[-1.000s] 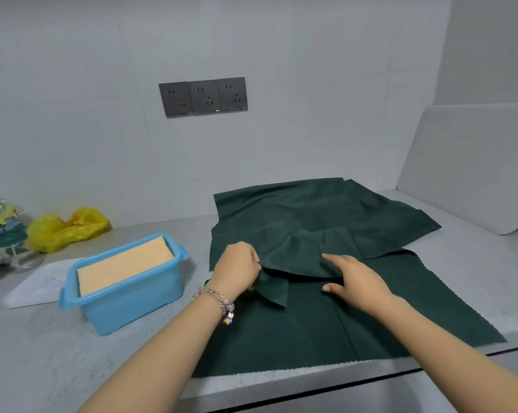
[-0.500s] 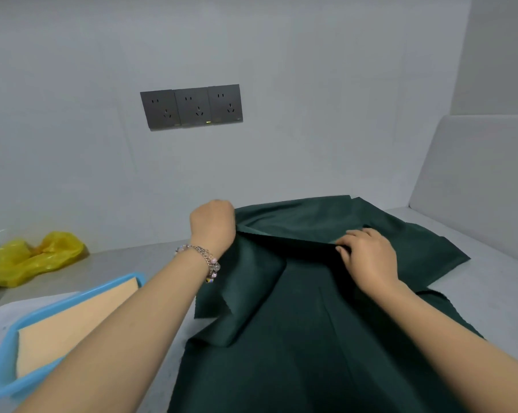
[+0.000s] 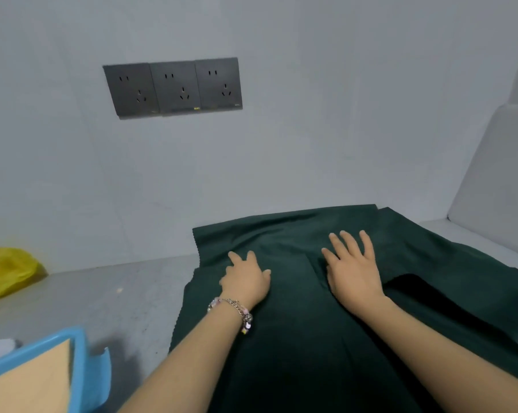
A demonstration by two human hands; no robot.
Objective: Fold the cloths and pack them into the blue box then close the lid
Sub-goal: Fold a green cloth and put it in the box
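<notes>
Green cloth lies flat on the counter right under you, running from the near edge away to the wall, and both your hands press on its far half with fingers spread, gripping nothing. Your left hand sits near the cloth's left edge, your right hand beside a loose flap on the right. Off to your lower left, just beside the cloth, stands the box, so your left hand is nearer it, and I judge the next fold runs across, right to left

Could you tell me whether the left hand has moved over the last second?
Yes. The left hand has gone from pinching the green cloth near the counter's front edge to lying flat farther back, toward the wall sockets.
</notes>
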